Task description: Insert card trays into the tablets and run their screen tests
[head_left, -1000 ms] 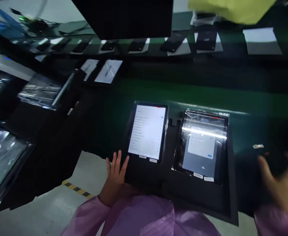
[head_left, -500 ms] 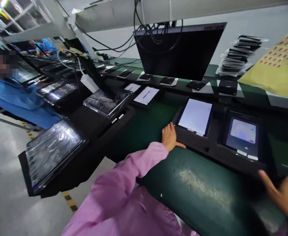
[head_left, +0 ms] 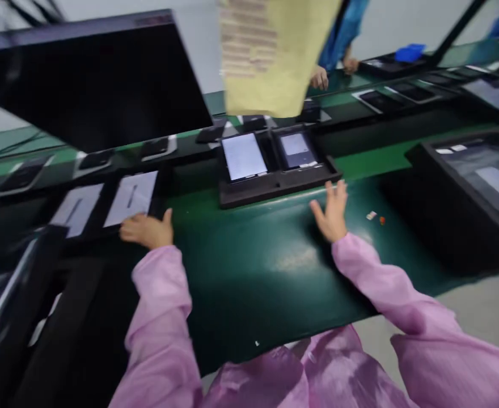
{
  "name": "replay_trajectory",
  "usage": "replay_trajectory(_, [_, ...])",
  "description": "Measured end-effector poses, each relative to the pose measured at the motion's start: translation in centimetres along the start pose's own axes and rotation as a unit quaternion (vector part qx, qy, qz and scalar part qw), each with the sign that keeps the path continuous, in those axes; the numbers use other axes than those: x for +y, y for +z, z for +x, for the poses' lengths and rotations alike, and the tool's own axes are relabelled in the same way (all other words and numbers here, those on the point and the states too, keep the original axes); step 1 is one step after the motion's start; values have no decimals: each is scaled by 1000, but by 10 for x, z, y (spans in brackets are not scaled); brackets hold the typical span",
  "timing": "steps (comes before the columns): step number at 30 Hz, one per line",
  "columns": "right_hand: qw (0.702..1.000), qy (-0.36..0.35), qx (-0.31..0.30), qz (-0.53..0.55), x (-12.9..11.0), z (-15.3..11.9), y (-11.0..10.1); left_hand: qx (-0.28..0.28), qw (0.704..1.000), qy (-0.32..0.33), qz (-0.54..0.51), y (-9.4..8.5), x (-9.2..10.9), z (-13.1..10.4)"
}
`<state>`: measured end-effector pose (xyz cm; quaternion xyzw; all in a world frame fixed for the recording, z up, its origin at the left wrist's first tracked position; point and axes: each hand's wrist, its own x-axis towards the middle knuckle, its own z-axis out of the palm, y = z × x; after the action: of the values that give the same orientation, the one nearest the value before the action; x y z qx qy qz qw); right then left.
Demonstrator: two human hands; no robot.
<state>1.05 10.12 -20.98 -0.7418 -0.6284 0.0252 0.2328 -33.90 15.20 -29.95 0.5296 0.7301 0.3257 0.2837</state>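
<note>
My left hand [head_left: 148,230] is open, its fingers over the near edge of a tablet with a white screen [head_left: 131,198]. Whether it touches the tablet or the tray under it, I cannot tell. A second white-screened tablet [head_left: 78,208] lies to the left in the same dark holder. My right hand [head_left: 332,214] has its fingers spread and holds nothing. It is just in front of the right corner of a black foam tray [head_left: 253,195]. In that tray sit two lit tablets, one bright white [head_left: 244,156] and one with a smaller lit area [head_left: 295,148].
Black trays with film-covered devices stand at right [head_left: 449,192] and left [head_left: 79,306]. A black monitor [head_left: 96,79] and a yellow sheet [head_left: 270,62] hang ahead. Small scraps [head_left: 371,215] lie on the green table [head_left: 249,272]. A co-worker's hands [head_left: 320,77] are across the bench.
My view has swung right. The two-tablet tray is farther back on the table. My left hand has left it for the tablets at left; my right hand is now just off its front edge.
</note>
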Motion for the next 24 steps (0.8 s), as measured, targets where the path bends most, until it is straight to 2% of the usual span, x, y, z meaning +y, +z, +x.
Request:
replay_trajectory(3, [996, -62, -69, 17, -4, -66, 7, 72, 993, -57, 68, -7, -37, 16])
replay_trajectory(6, [984, -100, -136, 48, -11, -100, 10, 39, 992, -66, 96, -10, -50, 34])
replay_trajectory(9, [984, -84, -126, 93, -22, -95, 7, 10, 992, -61, 108, -25, -43, 49])
replay_trajectory(12, [967, -54, -145, 205, -47, -71, 11, 42, 992, -31, 117, -51, -24, 43])
replay_trajectory(13, [952, -34, -170, 254, -58, -64, 15, 52, 991, -18, 120, -57, -15, 34])
replay_trajectory(15, [915, 5, -230, 331, -81, -53, 26, 70, 990, 3, 124, -62, 8, 0])
replay_trajectory(17, [879, 41, -280, 383, -98, -50, 34, 75, 989, 25, 124, -55, 37, -49])
replay_trajectory(18, [862, 69, -291, 409, -101, -52, 34, 62, 990, 52, 118, -49, 53, -77])
replay_trajectory(19, [844, 109, -291, 437, -101, -55, 31, 36, 989, 109, 92, -43, 67, -105])
replay_trajectory(20, [830, 155, -273, 462, -97, -59, 25, -12, 979, 198, 53, -38, 78, -129])
replay_trajectory(21, [821, 200, -239, 478, -88, -64, 17, -75, 951, 301, -3, -36, 86, -148])
replay_trajectory(22, [819, 239, -199, 482, -78, -69, 8, -146, 910, 385, -52, -36, 89, -158])
replay_trajectory(23, [823, 267, -162, 474, -65, -75, 0, -181, 889, 414, -80, -38, 86, -159])
replay_trajectory(24, [828, 287, -134, 463, -52, -80, -8, -195, 894, 393, -88, -41, 78, -150])
